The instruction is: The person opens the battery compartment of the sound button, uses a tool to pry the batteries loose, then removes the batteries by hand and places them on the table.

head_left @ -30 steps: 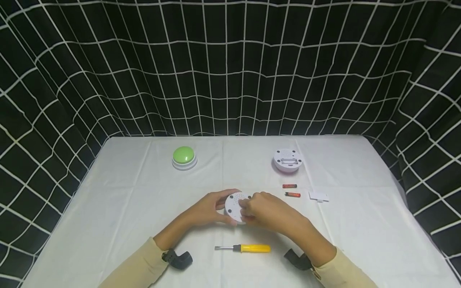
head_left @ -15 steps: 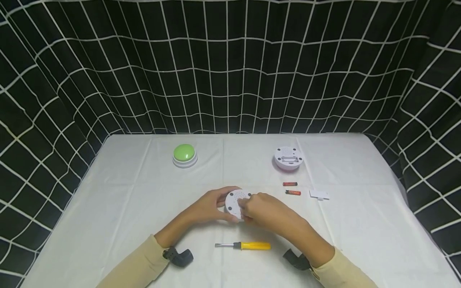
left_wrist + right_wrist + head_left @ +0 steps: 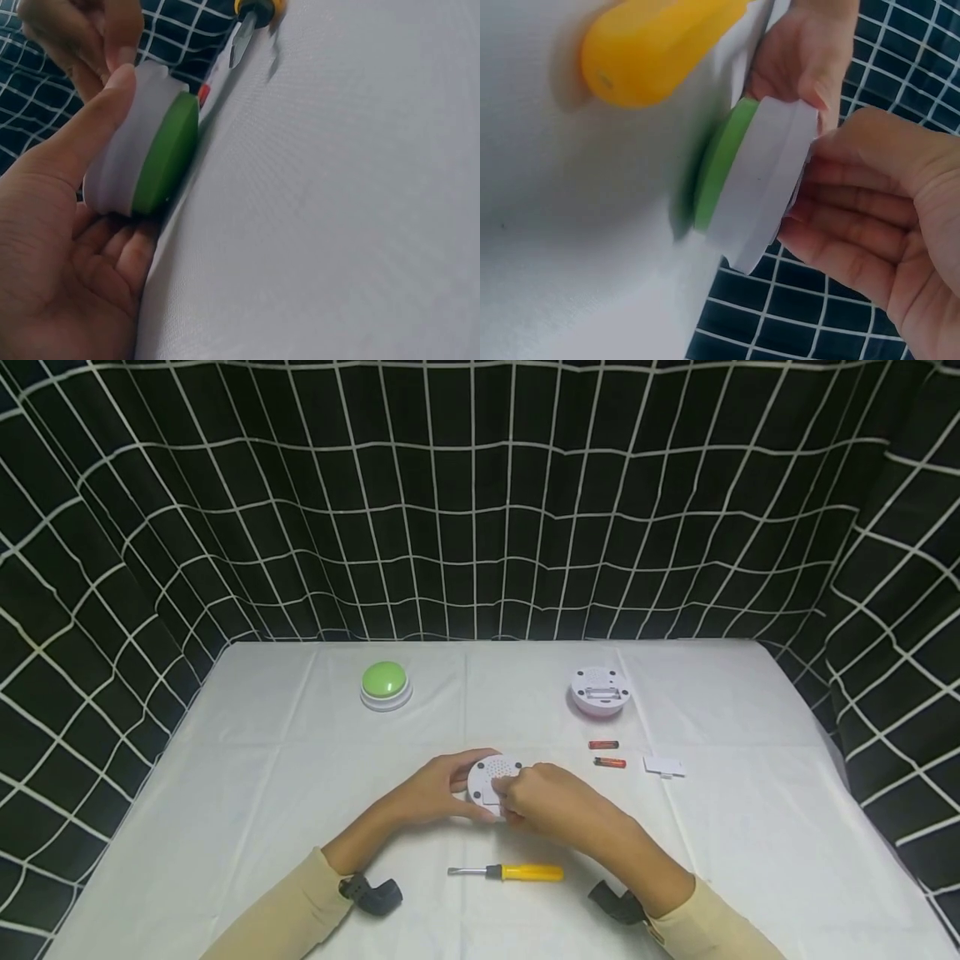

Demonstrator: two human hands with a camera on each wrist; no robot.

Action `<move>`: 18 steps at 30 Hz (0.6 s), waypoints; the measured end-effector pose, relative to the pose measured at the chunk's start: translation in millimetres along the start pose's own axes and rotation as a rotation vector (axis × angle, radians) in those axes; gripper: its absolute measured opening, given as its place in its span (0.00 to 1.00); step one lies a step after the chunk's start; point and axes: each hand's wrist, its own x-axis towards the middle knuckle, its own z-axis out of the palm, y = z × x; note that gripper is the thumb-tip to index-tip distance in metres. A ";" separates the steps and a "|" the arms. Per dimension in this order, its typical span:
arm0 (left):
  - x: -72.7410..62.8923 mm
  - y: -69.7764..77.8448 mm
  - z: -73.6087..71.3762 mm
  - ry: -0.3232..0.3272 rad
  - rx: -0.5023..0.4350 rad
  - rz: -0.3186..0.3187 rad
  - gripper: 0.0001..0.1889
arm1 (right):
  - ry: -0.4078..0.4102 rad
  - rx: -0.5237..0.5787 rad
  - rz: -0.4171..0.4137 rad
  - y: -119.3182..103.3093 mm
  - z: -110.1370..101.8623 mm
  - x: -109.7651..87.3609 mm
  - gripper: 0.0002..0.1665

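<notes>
A round push button with a white base (image 3: 491, 767) is turned bottom up, its green dome (image 3: 166, 154) facing the tablecloth. My left hand (image 3: 435, 789) holds it by the rim, thumb on the near side and fingers round the far side. At the underside, my right hand (image 3: 551, 797) has curled fingers and thumb on the small white battery cover (image 3: 490, 794). The right hand hides much of that cover and the right part of the base. In the right wrist view, its fingers (image 3: 847, 199) lie close against the underside.
A yellow-handled screwdriver (image 3: 525, 872) lies in front of the hands. Behind stand a green button (image 3: 384, 681) and an upturned one (image 3: 600, 692) with a bare battery compartment. Two red batteries (image 3: 603, 745) and a loose white cover (image 3: 664, 767) lie to the right.
The right fingers have shifted slightly on the underside, and an edge of the battery cover now shows beside them. The left hand keeps its hold on the button.
</notes>
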 end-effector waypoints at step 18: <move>2.6 -1.4 -2.1 0.010 -0.072 -0.019 0.47 | 0.060 -0.196 0.011 -6.1 6.9 -0.5 0.10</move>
